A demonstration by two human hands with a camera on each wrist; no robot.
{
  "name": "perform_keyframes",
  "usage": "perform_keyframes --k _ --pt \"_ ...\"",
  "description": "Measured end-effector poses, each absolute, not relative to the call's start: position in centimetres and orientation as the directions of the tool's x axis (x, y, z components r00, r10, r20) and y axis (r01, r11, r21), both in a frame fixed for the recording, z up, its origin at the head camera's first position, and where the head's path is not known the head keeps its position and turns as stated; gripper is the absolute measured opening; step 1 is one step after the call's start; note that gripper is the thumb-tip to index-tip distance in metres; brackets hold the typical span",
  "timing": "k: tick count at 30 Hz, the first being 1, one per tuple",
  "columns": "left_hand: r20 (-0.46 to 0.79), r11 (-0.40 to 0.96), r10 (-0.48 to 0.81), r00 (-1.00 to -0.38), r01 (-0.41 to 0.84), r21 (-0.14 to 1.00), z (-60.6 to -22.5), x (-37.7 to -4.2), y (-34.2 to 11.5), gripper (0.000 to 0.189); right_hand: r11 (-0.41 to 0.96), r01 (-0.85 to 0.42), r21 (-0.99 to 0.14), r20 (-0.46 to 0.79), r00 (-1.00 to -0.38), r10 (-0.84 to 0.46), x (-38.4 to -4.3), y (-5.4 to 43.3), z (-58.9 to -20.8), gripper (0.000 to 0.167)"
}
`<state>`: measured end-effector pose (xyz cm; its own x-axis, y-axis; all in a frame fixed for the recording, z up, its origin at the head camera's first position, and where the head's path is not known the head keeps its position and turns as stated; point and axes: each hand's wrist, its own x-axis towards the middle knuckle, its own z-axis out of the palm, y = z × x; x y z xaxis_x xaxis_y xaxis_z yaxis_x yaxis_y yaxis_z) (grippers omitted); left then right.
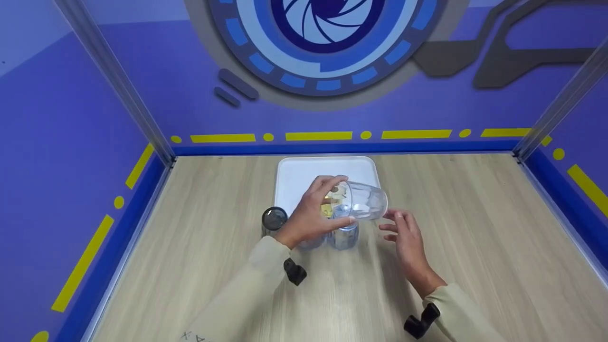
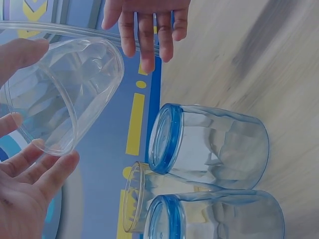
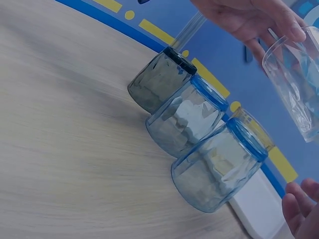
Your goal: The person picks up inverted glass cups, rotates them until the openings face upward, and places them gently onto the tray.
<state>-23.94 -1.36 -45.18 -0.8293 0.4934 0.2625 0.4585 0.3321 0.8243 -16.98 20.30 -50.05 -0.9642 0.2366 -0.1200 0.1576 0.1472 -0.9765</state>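
Note:
My left hand (image 1: 311, 213) grips a clear faceted cup (image 1: 370, 202) near its wider end, thumb on the near side and fingers over the far side. The cup lies tilted on its side in the air, above the other cups. My right hand (image 1: 408, 242) is beside the cup's narrower end, fingers loosely extended, holding nothing. Below stand two blue-tinted cups (image 3: 219, 169), bottoms up and side by side. A dark grey cup (image 3: 159, 82) stands to their left, also bottom up. Behind the blue pair is a yellow-tinted cup (image 2: 133, 199), partly hidden.
A white tray (image 1: 304, 171) lies at the back middle of the wooden table (image 1: 213, 285), behind the cups. Blue-purple printed panels (image 1: 156, 114) enclose the table at the back and both sides. Each wrist carries a small black mount (image 1: 295, 272).

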Motion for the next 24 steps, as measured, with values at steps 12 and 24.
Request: perform_keyframes --k 12,24 --pt "0.301 0.335 0.483 -0.822 0.491 0.805 -44.7 -24.2 -2.2 0.078 0.172 0.165 -0.971 -0.125 -0.966 0.224 -17.1 20.1 -50.2 0.040" --pt "0.302 0.333 0.465 -0.832 0.481 0.811 -44.2 -24.1 -2.9 0.077 0.212 0.174 -0.962 -0.122 -0.964 0.236 -17.4 19.4 -50.3 0.044"
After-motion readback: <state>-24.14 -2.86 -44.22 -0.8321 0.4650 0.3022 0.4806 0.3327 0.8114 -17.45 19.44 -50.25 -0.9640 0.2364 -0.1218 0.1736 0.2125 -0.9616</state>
